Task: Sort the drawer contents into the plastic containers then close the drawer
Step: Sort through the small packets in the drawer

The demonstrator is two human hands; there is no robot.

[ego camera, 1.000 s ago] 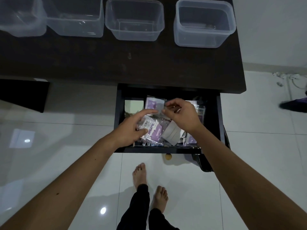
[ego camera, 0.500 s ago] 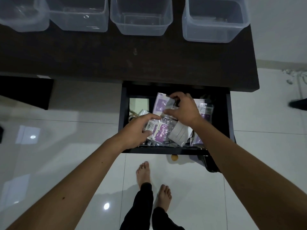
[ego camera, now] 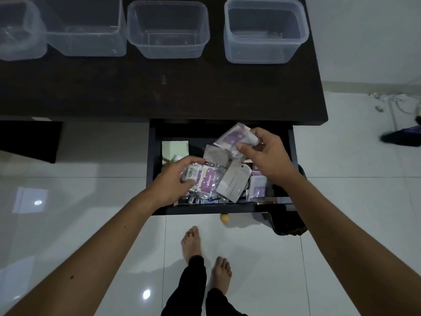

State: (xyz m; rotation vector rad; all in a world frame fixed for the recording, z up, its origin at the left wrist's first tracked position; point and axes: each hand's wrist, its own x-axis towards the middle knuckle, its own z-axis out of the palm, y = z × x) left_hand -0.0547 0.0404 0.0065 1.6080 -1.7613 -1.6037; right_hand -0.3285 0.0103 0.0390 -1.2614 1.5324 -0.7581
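Note:
The dark drawer [ego camera: 153, 169] is pulled open under the desk and holds a heap of small purple-and-clear plastic packets. My right hand [ego camera: 268, 156] pinches one purple packet [ego camera: 232, 139] and holds it raised at the drawer's back. My left hand [ego camera: 175, 181] grips another clear packet with a purple card [ego camera: 204, 179] on the left of the heap. A grey tag [ego camera: 234, 183] lies between my hands. Several clear plastic containers stand in a row on the desk: one at far left [ego camera: 20, 30], a large one [ego camera: 86, 28], a middle one [ego camera: 168, 30] and a right one [ego camera: 265, 30].
The dark desk top [ego camera: 159, 87] runs across the upper view, its right edge near the white wall. A pale green card [ego camera: 175, 149] lies in the drawer's left corner. The drawer's round knob [ego camera: 224, 218] sticks out above my bare feet [ego camera: 205, 252]. Cables [ego camera: 396, 101] trail on the tiled floor at right.
My right hand has lifted its purple packet up and toward the back of the drawer. My left hand has closed around the packet on the left of the heap.

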